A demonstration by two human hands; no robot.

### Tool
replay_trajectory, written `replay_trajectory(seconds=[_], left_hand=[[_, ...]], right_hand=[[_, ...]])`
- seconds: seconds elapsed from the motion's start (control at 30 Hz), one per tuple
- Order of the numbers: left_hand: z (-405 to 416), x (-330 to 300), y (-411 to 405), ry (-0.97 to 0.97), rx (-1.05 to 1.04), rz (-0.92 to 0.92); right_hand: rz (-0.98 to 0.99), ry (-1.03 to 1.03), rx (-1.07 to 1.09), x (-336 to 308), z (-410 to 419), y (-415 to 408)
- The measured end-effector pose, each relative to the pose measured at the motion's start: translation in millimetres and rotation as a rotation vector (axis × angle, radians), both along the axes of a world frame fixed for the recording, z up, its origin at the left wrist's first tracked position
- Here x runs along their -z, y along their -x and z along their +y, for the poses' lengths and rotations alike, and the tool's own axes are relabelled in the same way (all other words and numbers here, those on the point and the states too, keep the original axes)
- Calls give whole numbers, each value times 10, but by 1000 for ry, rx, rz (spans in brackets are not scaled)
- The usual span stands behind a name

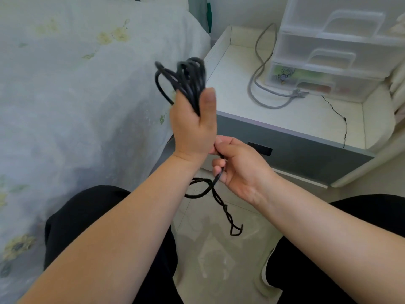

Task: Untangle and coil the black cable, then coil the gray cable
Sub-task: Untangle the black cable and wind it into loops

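Note:
My left hand (194,126) is raised and grips a bunch of loops of the black cable (186,79), which stick up above my fist. Just below its wrist, my right hand (238,165) pinches a lower stretch of the same cable. From there a twisted tail hangs down over the floor and ends in a small loop. The gray cable (258,69) lies loose in a long curve on the white bedside table (306,115), its plug beside the plastic drawers.
A clear plastic drawer unit (337,47) stands at the back right of the table. A thin black wire (337,115) trails over the table's front edge. A bed with a floral sheet (76,84) fills the left. My knees frame the tiled floor (219,260).

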State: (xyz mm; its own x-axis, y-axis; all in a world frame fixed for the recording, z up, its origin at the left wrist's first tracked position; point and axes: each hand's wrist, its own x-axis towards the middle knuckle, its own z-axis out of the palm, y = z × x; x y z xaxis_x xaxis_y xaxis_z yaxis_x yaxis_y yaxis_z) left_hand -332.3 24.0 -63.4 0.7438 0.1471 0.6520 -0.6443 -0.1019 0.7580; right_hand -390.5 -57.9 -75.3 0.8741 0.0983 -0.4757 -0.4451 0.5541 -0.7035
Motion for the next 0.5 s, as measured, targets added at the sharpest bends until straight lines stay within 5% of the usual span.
replay_trajectory(seconds=[0.13, 0.27, 0.5], left_hand=[[48, 115, -47, -432, -30, -179], [96, 137, -84, -630, -91, -319], [130, 115, -60, -921, -30, -160]], right_hand=[[-23, 68, -108, -77, -134, -6], [-67, 172, -304, -112, -251, 21], [-198, 480, -511, -181, -388, 39]])
